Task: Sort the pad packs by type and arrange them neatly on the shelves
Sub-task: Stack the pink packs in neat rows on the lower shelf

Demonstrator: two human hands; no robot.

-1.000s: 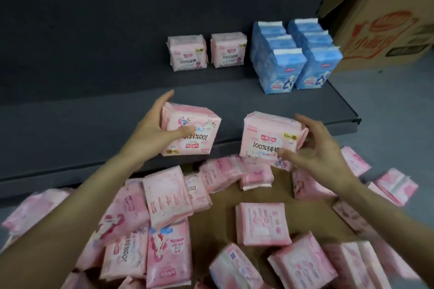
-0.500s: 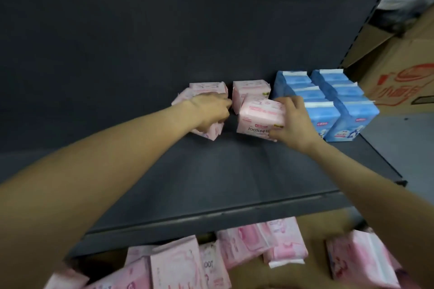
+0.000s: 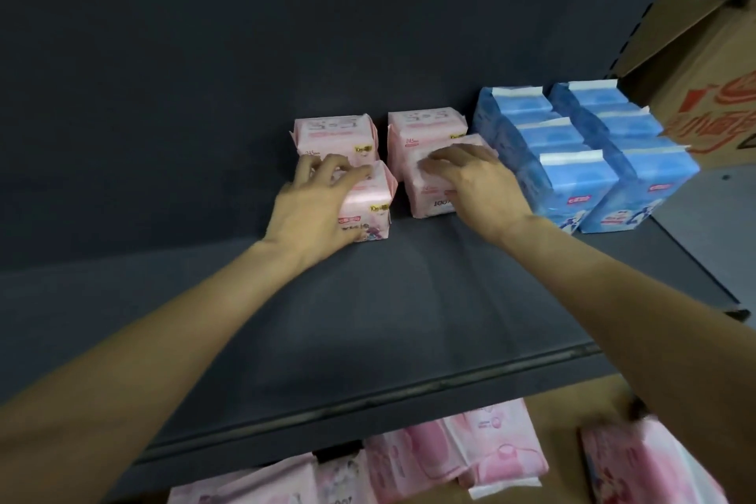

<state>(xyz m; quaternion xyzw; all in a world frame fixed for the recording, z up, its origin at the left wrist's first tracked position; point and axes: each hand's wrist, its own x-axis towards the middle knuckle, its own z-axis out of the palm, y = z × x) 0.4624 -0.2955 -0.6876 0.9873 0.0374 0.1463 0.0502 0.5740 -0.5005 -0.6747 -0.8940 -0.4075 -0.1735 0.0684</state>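
Observation:
On the dark shelf (image 3: 368, 319) stand two pink pad packs at the back, the left one (image 3: 333, 135) and the right one (image 3: 425, 129). In front of each stands another pink pack. My left hand (image 3: 315, 209) lies over the front left pink pack (image 3: 370, 203), fingers spread on its top and side. My right hand (image 3: 474, 180) rests on top of the front right pink pack (image 3: 429, 196). Both front packs sit on the shelf. To the right stand two rows of blue pad packs (image 3: 593, 160).
Several loose pink packs (image 3: 450, 450) lie on brown cardboard below the shelf's front edge. A cardboard box with red print (image 3: 703, 94) stands at the right beyond the shelf upright. The shelf's left half and front are bare.
Both hands have set their pink packs down upright on the shelf in front of the two back packs. The view has moved closer to the shelf.

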